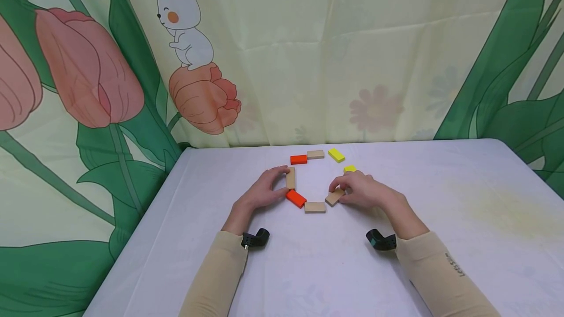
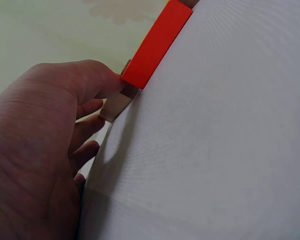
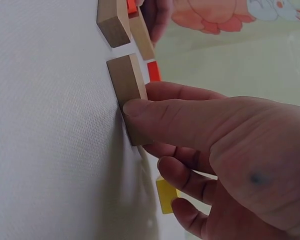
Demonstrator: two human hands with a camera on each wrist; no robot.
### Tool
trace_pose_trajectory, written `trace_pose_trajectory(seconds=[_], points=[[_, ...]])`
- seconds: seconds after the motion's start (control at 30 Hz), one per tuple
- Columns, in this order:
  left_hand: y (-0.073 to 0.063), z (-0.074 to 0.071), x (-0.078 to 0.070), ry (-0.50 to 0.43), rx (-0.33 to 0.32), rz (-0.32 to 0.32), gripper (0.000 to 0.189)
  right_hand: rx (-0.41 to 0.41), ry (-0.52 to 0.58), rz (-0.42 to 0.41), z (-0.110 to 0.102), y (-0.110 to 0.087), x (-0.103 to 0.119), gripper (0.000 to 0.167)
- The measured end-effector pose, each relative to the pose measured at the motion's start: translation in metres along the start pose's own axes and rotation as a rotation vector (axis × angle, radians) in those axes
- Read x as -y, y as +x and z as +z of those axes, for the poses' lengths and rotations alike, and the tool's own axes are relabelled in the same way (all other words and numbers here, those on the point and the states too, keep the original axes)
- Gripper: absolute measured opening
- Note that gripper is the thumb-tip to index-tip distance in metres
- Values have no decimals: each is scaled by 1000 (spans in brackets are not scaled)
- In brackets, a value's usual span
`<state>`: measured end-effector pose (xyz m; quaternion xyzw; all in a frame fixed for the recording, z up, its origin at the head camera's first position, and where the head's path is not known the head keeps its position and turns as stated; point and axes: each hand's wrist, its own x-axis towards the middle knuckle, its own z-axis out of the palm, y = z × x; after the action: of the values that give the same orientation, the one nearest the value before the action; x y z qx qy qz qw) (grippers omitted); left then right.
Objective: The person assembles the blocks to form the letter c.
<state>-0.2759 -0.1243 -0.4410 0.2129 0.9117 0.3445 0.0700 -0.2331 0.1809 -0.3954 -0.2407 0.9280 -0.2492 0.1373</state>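
Small rectangular blocks lie in a loose ring on the white-covered table. My left hand (image 1: 264, 187) holds a plain wooden block (image 1: 291, 178) at the ring's left side, thumb at the near end and fingertips toward the far end. The thumb also meets the end of a red block (image 2: 157, 47). My right hand (image 1: 363, 190) pinches another plain wooden block (image 3: 127, 95) between thumb and fingers at the ring's near right. A third plain block (image 1: 315, 207) lies between the hands. Behind the right hand is a yellow block (image 1: 349, 168), partly hidden.
At the far side of the ring lie a red block (image 1: 298, 159), a wooden block (image 1: 316, 154) and a yellow block (image 1: 337, 155). A printed curtain (image 1: 286, 87) with flowers and a rabbit hangs behind the table (image 1: 308, 268).
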Motion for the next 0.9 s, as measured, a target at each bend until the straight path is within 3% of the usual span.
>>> trace_pose_trajectory(seconds=[0.9], points=[[1, 0, 0, 24, 3, 0, 57, 84, 18, -12, -3, -2, 5, 27]])
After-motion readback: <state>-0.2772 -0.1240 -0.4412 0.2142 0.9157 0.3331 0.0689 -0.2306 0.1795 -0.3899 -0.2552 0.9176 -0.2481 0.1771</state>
